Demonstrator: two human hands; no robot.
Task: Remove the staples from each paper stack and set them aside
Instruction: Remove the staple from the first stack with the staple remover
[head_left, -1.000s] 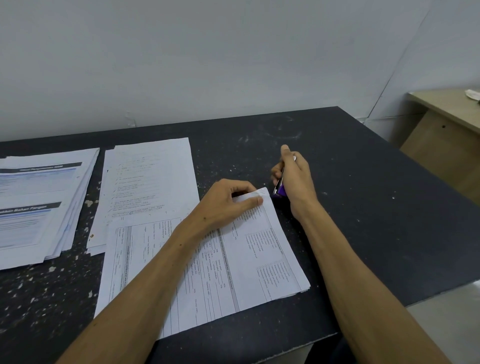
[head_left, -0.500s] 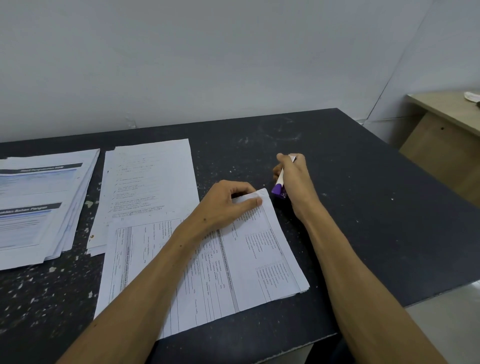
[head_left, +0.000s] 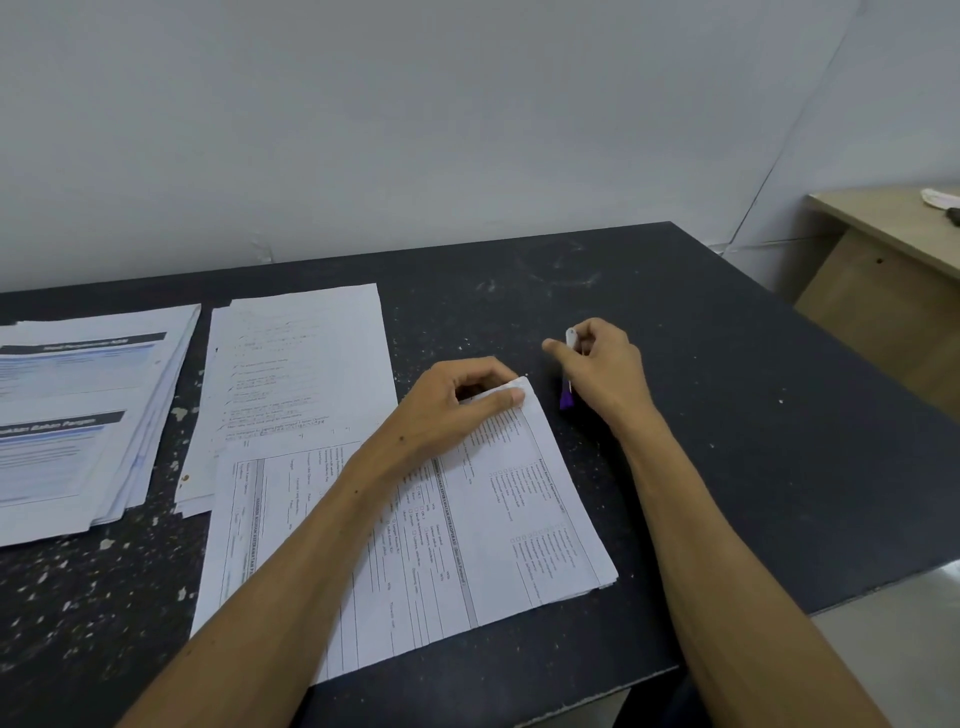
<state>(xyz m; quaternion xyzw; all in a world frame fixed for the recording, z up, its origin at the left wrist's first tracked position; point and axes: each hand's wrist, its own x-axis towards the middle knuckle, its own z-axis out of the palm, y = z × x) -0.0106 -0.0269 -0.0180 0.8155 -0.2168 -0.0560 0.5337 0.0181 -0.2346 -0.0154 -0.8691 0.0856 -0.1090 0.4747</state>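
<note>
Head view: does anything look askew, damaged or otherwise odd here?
Nothing serious. The table is scuffed, with pale flecks, thickest at its left front. The form stack under the left hand lies skewed, overlapping the middle stack. The right hand holds a purple-tipped tool.

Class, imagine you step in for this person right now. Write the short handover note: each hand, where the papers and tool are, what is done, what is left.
Left hand pinches the top corner of the form stack lying on the black table.
Right hand holds the purple and white tool just right of that corner, off the paper.
Two other stacks lie left: the text stack and the blue-banded stack.
Staples are too small to see, so done and left cannot be told.
</note>
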